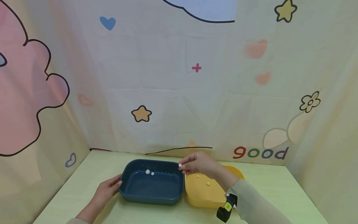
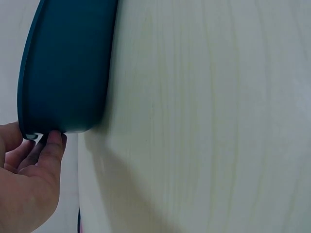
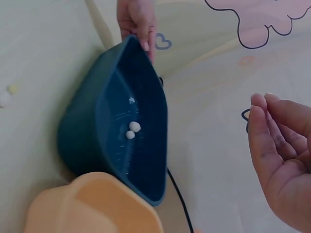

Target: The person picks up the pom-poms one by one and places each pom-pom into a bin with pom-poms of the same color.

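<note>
A dark blue basin (image 1: 151, 199) holds two small white balls (image 1: 147, 171) near its back wall. My left hand (image 1: 104, 190) grips the left end of the basin at its rim, seen close up in the left wrist view. Above the basin's right rim, my right hand (image 1: 199, 165) pinches a small white ball (image 1: 180, 165) between thumb and fingertips. In the right wrist view the pinched ball is hidden behind the fingertips. A yellow basin (image 1: 201, 202) stands against the blue one on the right, with small yellow balls (image 1: 208, 184) inside it.
A white ball (image 3: 5, 100) and a yellowish ball (image 3: 12, 89) lie on the pale wood-grain table (image 1: 81, 183) in the right wrist view. A printed curtain (image 1: 167, 77) closes off the back and sides. A black strapped device (image 1: 227, 207) sits on the right wrist.
</note>
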`<state>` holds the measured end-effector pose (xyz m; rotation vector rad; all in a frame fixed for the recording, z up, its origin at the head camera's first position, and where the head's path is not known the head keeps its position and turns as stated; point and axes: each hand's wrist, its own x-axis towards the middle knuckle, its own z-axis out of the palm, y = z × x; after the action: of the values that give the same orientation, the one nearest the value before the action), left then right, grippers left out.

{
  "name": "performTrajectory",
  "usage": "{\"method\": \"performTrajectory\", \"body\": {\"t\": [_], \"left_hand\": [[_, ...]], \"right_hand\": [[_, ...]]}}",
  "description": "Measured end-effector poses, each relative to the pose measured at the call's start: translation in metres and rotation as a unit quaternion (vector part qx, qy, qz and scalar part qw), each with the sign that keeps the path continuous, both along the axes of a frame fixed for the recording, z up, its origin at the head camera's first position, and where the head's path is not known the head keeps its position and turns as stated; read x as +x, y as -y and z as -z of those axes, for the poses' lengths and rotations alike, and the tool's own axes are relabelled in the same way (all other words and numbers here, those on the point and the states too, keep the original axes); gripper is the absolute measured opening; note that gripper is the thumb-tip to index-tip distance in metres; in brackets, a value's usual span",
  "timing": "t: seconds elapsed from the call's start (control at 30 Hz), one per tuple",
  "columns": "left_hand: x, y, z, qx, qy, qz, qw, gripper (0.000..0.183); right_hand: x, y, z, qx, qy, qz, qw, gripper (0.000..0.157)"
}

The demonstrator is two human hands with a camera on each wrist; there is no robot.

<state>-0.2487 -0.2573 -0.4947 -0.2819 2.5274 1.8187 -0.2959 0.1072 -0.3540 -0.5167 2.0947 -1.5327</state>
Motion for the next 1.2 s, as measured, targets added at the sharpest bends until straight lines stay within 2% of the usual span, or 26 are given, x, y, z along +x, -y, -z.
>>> {"method": "performTrajectory", "body": {"t": [0.3, 0.43, 0.57, 0.7, 0.9, 1.2], "left_hand": [[0.0, 0.002, 0.001, 0.003, 0.0, 0.002, 1.0, 0.047], [0.001, 0.002, 0.001, 0.005, -0.003, 0.003, 1.0, 0.047], [0.0, 0.002, 0.002, 0.006, -0.004, 0.001, 1.0, 0.047], [0.0, 0.0, 0.001, 0.007, -0.005, -0.002, 1.0, 0.046], [0.0, -0.003, 0.001, 0.013, -0.005, 0.002, 0.9999, 0.046], [0.001, 0.0, -0.001, 0.01, -0.001, 0.001, 1.0, 0.047]], "right_hand": [[-0.024, 0.02, -0.019, 0.011, -0.006, -0.01, 1.0, 0.025], [-0.032, 0.031, -0.021, 0.028, -0.003, 0.006, 1.0, 0.022], [-0.042, 0.04, -0.019, 0.02, 0.006, 0.012, 1.0, 0.022], [-0.052, 0.047, -0.015, 0.011, 0.006, 0.012, 1.0, 0.024], [-0.063, 0.054, -0.002, 0.025, -0.002, 0.012, 1.0, 0.026], [-0.078, 0.065, 0.021, 0.049, -0.009, -0.012, 0.999, 0.027]]}}
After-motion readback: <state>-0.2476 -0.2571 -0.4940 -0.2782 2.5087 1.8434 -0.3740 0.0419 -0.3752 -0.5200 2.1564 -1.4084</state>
